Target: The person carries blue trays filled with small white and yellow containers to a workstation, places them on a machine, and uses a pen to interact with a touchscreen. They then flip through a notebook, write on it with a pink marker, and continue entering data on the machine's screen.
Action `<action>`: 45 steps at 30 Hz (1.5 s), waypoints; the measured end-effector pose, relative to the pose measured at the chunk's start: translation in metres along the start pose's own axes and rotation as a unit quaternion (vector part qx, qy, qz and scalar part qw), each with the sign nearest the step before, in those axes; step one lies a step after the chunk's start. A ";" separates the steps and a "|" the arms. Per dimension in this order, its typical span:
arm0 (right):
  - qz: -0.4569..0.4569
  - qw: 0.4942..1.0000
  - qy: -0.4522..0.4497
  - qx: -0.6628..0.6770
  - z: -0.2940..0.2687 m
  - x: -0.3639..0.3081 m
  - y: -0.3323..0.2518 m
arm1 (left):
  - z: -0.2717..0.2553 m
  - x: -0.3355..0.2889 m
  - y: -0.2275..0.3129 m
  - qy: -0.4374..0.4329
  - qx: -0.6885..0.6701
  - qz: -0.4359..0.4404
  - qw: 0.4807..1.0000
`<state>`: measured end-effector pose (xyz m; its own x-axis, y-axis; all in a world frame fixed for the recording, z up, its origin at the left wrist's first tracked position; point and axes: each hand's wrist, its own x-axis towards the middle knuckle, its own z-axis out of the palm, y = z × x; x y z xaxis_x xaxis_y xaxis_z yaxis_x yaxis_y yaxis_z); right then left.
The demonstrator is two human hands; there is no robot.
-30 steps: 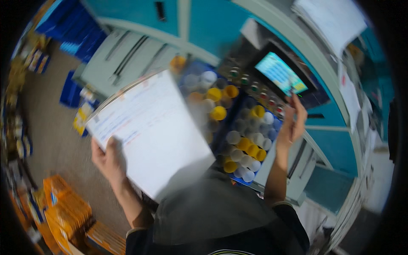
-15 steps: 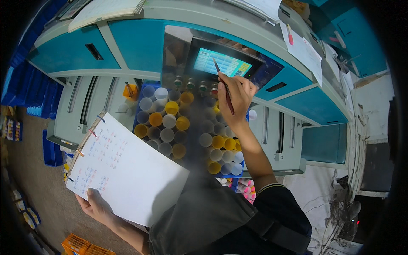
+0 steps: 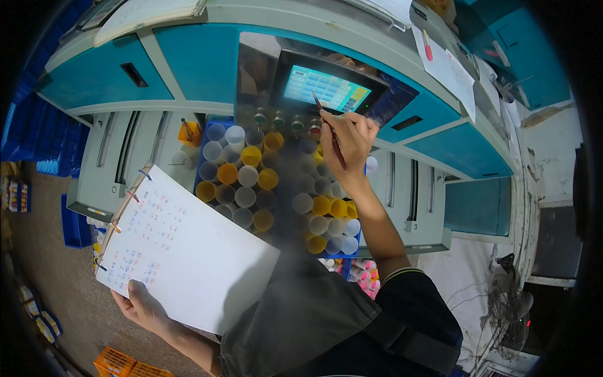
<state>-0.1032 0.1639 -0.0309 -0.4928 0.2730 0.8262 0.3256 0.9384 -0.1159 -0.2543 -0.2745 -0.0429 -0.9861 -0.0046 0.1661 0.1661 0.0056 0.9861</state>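
My left hand (image 3: pixel 139 306) grips the lower left edge of a ring binder (image 3: pixel 188 251), thumb on top of its white page of handwritten notes. The binder lies open toward me, coloured rings along its left edge. Closed round a slim dark red pen (image 3: pixel 338 151), my right hand (image 3: pixel 350 139) is raised before a machine's control panel. The pen's tip is over or against the lit touchscreen (image 3: pixel 323 89); whether it touches, I cannot tell. Below the screen sits a row of round buttons (image 3: pixel 279 121), the rightmost red.
Beneath the panel, blue crates (image 3: pixel 207 171) hold many upright white and yellow tubes (image 3: pixel 248 176). An orange pen cup (image 3: pixel 189 133) stands left of them. Papers and a red marker (image 3: pixel 428 46) lie on the machine top. Orange baskets (image 3: pixel 115 362) sit on the floor; a fan (image 3: pixel 512 308) stands at right.
The pen tip has moved slightly down and left along the screen with my right hand. The view has shifted a little. The binder and my left hand stay nearly still.
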 end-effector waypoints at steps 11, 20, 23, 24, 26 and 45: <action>0.001 1.000 -0.025 -0.014 0.002 0.000 -0.004 | 0.005 -0.001 0.002 0.016 -0.001 0.012 1.000; -0.002 0.999 -0.014 -0.030 -0.001 -0.003 0.000 | 0.004 0.000 0.002 0.019 -0.005 0.008 1.000; -0.011 0.999 0.000 -0.039 0.000 0.000 0.001 | 0.004 0.000 0.003 0.008 -0.014 -0.004 1.000; -0.017 0.999 0.009 -0.042 0.000 0.003 0.002 | 0.004 0.001 0.004 -0.003 -0.014 -0.011 1.000; -0.025 0.999 0.021 -0.040 0.003 0.009 0.004 | 0.004 0.001 0.006 -0.010 -0.016 -0.015 1.000; -0.016 0.999 0.000 -0.043 -0.003 0.013 0.001 | 0.006 0.002 -0.001 -0.002 -0.055 0.003 0.999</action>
<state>-0.1070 0.1681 -0.0188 -0.5033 0.2433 0.8291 0.3775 0.9250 -0.0423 -0.2561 -0.2690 -0.0437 -0.9850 -0.0014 0.1727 0.1719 -0.1033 0.9797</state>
